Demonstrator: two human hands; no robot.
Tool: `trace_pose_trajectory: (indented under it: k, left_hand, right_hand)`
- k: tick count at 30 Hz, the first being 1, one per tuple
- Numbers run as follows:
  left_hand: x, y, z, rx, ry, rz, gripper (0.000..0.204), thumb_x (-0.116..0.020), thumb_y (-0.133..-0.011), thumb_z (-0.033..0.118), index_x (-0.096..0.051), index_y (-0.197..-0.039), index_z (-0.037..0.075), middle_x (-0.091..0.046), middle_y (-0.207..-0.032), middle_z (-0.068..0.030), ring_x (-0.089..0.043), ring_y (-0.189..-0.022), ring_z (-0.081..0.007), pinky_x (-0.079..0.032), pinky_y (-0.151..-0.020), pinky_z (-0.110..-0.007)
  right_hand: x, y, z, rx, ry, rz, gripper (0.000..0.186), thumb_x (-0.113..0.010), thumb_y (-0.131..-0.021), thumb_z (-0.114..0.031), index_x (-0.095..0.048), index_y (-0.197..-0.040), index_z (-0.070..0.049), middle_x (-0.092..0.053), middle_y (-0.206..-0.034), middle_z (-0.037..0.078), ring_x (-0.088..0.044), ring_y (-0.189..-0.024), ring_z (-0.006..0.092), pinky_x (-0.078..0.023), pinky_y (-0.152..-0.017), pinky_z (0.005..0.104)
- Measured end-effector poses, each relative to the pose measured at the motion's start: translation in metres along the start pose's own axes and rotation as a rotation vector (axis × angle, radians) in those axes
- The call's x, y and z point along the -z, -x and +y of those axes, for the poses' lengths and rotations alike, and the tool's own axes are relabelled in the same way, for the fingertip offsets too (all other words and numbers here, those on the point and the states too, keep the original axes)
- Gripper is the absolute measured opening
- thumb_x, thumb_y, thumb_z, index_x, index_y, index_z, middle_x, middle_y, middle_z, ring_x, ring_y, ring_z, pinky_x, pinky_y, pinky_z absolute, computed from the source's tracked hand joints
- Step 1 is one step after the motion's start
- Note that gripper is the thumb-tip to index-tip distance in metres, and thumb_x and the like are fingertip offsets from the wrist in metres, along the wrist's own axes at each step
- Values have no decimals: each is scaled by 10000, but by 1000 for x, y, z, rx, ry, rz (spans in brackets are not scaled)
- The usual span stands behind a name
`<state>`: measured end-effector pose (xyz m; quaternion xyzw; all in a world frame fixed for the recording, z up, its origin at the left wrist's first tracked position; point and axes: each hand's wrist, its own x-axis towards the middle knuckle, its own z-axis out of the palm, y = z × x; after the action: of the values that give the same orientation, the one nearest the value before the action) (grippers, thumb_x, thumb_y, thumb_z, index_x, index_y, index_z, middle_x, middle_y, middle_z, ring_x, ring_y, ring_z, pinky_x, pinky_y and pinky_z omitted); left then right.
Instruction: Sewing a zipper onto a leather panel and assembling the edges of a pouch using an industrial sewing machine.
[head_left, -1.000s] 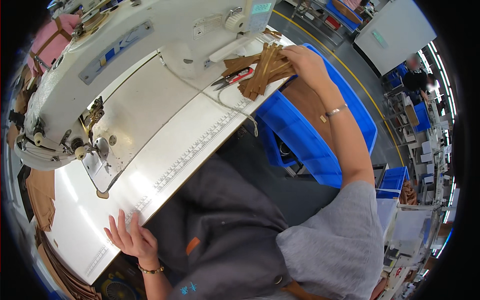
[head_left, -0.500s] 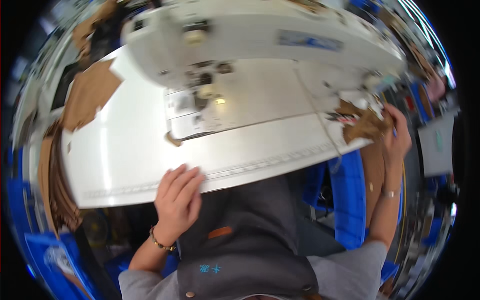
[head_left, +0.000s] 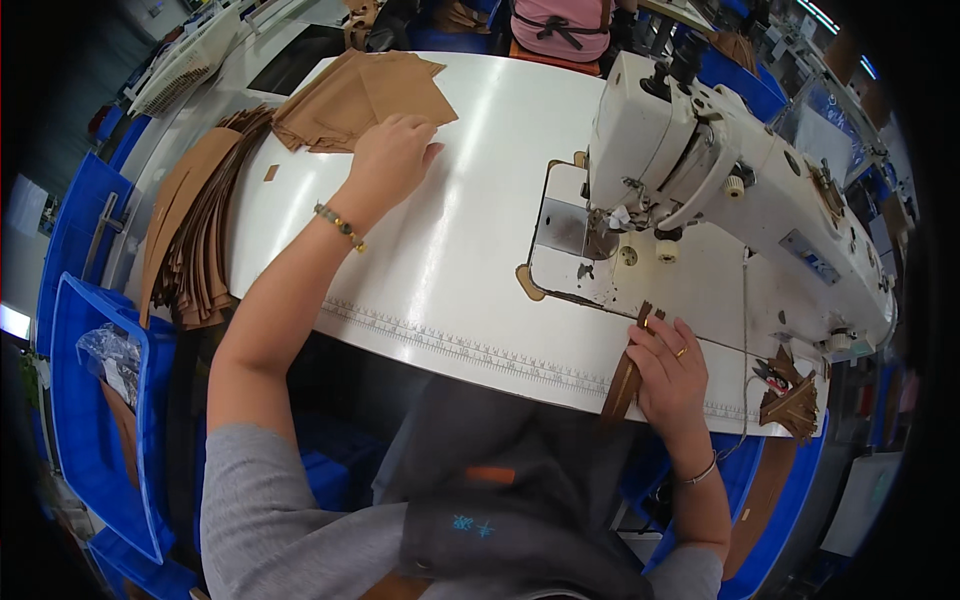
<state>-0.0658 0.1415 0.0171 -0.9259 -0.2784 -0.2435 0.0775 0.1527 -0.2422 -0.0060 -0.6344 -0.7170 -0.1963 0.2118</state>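
Observation:
My left hand (head_left: 392,165) reaches over the near edge of a stack of flat brown fabric pieces (head_left: 350,95) at the far left of the white sewing table. Its thumb stands apart from the fingers, and I see nothing held in it. My right hand (head_left: 672,378) is closed on a narrow brown zipper (head_left: 624,380) at the table's front edge, just in front of the sewing machine (head_left: 725,165). The zipper slants from the tabletop down over the edge. A small gold-coloured bit shows near its upper end.
Long brown strips (head_left: 195,225) hang in a bundle over the table's left edge. Brown scraps (head_left: 790,405) and small snips (head_left: 768,375) lie at the right end. Blue bins (head_left: 105,400) stand left and right below. A person in pink (head_left: 560,28) sits beyond the table.
My view has swung left. My right hand has left the brown scraps and now holds the zipper. From the table's front edge, my left hand has moved forward to the fabric stack.

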Motion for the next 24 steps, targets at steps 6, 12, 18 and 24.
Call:
trace_pose_trajectory:
  k: [6,12,18,24]
  left_hand:
    - [-46,-48,-16,126,-196,-203,124,-662,-921,112,-765,-917,43,-777,-973,-130,-747,-925,-325,-598,-784,-442]
    - [11,-38,-26,424,572,374,280,-689,-915,95,-721,-1185,28,-771,-1030,-94,-743,-911,-182,-585,-817,-305]
    - [65,84,28,876,1506,23,389,-720,-991,118,-591,-1332,-17,-700,-1229,-112,-720,-1077,-174,-616,-904,-308]
    - [82,148,82,652,1228,-417,539,-762,-975,168,-507,-1402,-38,-694,-1109,-85,-698,-952,-145,-590,-820,-285]
  right_hand:
    - [1,2,4,-100,-87,-12,191,-679,-779,18,-685,-956,-53,-759,-1070,81,-713,-1082,305,-568,-983,490]
    - [-1,1,5,-97,-150,24,281,-665,-688,43,-671,-959,-31,-741,-1037,103,-704,-1007,324,-587,-879,461]
    - [0,5,5,-84,-116,13,333,-667,-652,29,-657,-979,-39,-732,-1089,100,-694,-994,314,-564,-850,439]
    - [3,-8,-8,-51,-126,-117,420,-698,-712,-59,-684,-1129,-15,-718,-1193,111,-670,-1015,308,-530,-883,442]
